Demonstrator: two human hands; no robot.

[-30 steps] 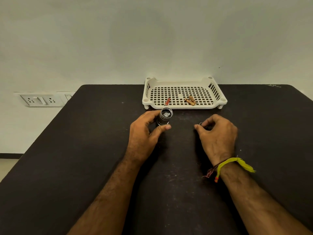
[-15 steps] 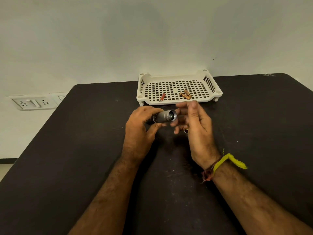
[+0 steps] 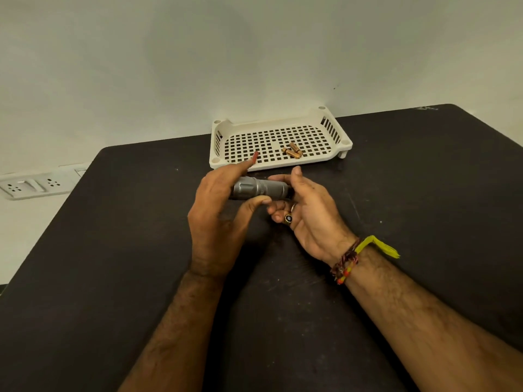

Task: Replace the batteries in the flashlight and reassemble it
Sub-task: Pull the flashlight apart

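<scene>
A grey metal flashlight lies level above the black table, held between both hands. My left hand grips its wider head end with thumb below and fingers above. My right hand holds the narrower tail end, palm turned up; whether an end cap sits there is hidden by the fingers. Behind the hands stands a white perforated tray with several copper-coloured batteries and one red battery partly covered by my left forefinger.
The black table ends at a wall behind the tray. A white socket strip is on the wall at the left, below the table's edge. My right wrist wears yellow and red threads.
The flashlight went from standing upright under my left hand to lying level between both hands. My right hand came over from the table and took its tail end. The view shifted left.
</scene>
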